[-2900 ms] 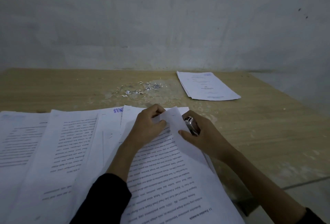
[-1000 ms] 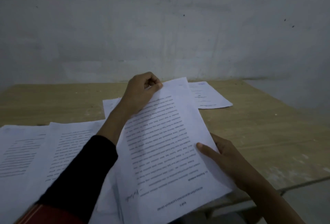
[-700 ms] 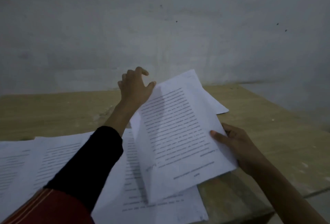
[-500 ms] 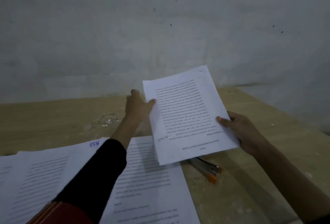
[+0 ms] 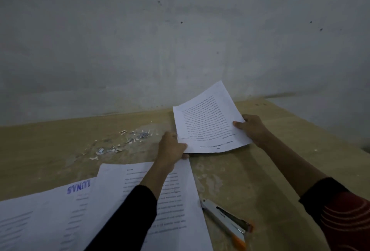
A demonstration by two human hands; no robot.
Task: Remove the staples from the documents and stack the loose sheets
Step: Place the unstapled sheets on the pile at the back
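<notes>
Sheet (image 5: 208, 118) is held tilted above the table (image 5: 260, 170): the left hand (image 5: 172, 148) pinches its near corner, the right hand (image 5: 253, 128) pinches its right edge (fingers beneath are hidden). Print is illegible. Whatever lies below it is concealed.

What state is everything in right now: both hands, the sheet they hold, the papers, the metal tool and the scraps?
Sheet: held off the table, far edge raised.
Left hand: grips the sheet's near left corner.
Right hand: pinches the sheet's right edge.
Papers: lying flat, overlapping.
Metal tool: lying beside the papers, untouched.
Scraps: scattered loose on the table.
</notes>
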